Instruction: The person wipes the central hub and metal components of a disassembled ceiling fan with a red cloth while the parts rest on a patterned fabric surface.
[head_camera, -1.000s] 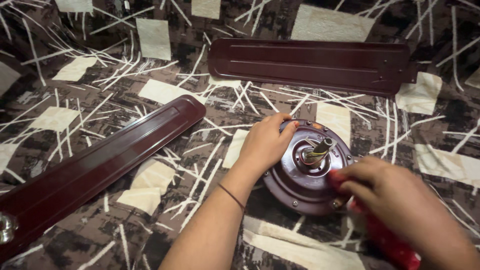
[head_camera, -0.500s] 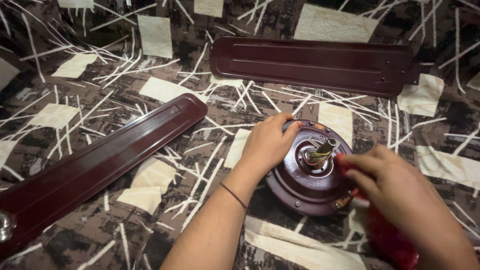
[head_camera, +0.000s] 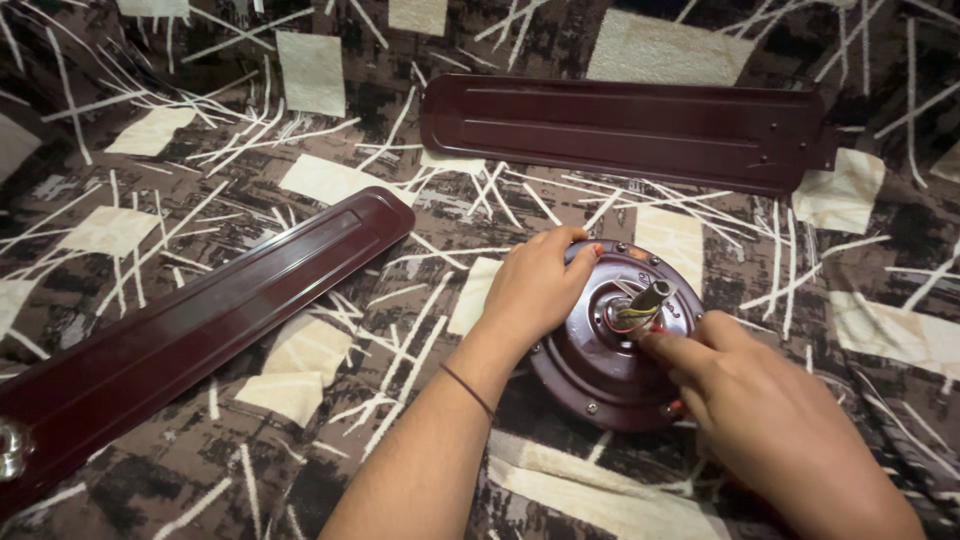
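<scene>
Dark brown carpet (head_camera: 180, 150) with cream patches and white streaks is filling the frame. Lying at centre right is a round maroon metal fan motor housing (head_camera: 600, 370), its short shaft (head_camera: 648, 297) and coloured wires sticking up. Left hand (head_camera: 530, 290) is cupping the housing's left rim, fingers curled over it. Right hand (head_camera: 770, 420) is pressing fingertips beside the shaft; whether it is gripping anything, cannot tell. Two long maroon fan blades are lying apart: one upper right (head_camera: 630, 125), one at left (head_camera: 200, 320).

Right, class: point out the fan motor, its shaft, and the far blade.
Fan motor (head_camera: 590, 375), head view, lower part of the round housing.
Shaft (head_camera: 652, 295), head view, upper end.
Far blade (head_camera: 620, 125), head view, middle of its flat face.
</scene>
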